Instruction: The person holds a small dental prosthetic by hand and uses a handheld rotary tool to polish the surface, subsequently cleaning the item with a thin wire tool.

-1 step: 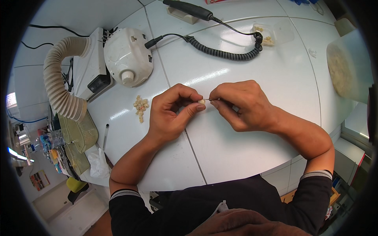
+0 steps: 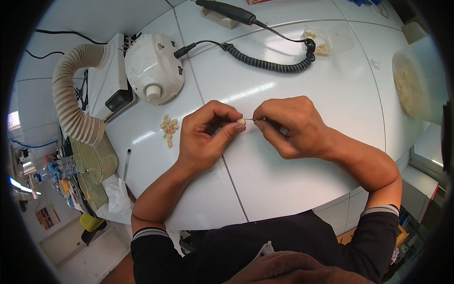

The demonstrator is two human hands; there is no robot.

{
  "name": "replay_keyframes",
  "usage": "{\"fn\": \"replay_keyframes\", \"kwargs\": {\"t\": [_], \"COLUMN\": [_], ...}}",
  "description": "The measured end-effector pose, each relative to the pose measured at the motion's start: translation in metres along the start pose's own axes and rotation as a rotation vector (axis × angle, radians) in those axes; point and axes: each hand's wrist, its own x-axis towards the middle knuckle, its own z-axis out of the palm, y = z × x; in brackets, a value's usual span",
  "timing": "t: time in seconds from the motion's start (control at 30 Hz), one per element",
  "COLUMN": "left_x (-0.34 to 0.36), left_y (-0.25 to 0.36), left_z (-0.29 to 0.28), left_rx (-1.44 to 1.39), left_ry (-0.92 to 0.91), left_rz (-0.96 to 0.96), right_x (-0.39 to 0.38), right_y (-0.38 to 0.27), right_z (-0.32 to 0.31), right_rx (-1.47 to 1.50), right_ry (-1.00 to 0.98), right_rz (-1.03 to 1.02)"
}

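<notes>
Over the middle of the white table, my left hand (image 2: pixel 205 135) pinches a small cream-coloured bead-like piece (image 2: pixel 241 121) between thumb and fingertips. Opposite it, my right hand (image 2: pixel 295 128) is closed on a thin, needle-like metal pin (image 2: pixel 250 119), whose left end meets the piece. Whether the pin's tip sits inside the piece or only touches it, I cannot tell. A small cluster of similar cream pieces (image 2: pixel 168 128) lies on the table to the left of my left hand.
A white control box with a knob (image 2: pixel 153 90) stands at the far left beside a ribbed hose (image 2: pixel 64 90). Its coiled black cord (image 2: pixel 269 66) leads to a black rotary handpiece (image 2: pixel 227 10). A clear tray (image 2: pixel 338 40) and translucent tub (image 2: pixel 421 83) stand right; a pen (image 2: pixel 127 163) lies left.
My right hand has shifted very slightly to the right, and a little more of the pin shows between my hands. The piece has tilted slightly in my left fingers.
</notes>
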Motion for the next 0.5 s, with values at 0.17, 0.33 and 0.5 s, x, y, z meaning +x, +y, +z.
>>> {"fn": "replay_keyframes", "kwargs": {"t": [0.17, 0.33, 0.5], "left_x": [0.0012, 0.0013, 0.0018], "left_y": [-0.001, -0.0016, -0.002], "left_z": [-0.0007, 0.0003, 0.0012], "left_rx": [-0.017, -0.027, -0.006], "left_ry": [0.017, 0.009, 0.024], "left_rz": [0.01, 0.007, 0.037], "right_x": [0.0008, 0.0001, -0.0007], "right_y": [-0.0007, 0.0014, 0.0023], "right_z": [-0.0003, 0.0011, 0.0001], "right_rx": [-0.001, 0.014, 0.005], "right_ry": [-0.028, -0.018, -0.028], "right_rz": [0.002, -0.03, -0.041]}}
